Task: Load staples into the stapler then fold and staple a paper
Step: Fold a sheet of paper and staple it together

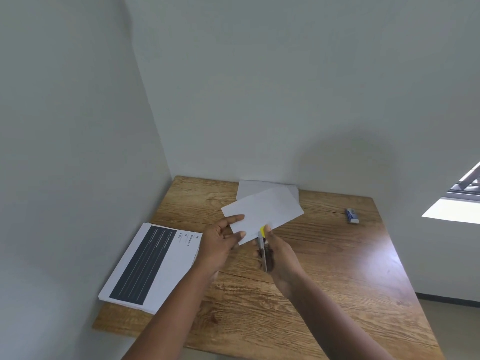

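Gripping stapler [264,252] in right hand [279,258], pinching folded paper [262,213] with left hand [220,242]; folding apparently done, stapling left.

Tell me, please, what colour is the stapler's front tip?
Yellow; the stapler tip shows at the folded paper edge in the head view.
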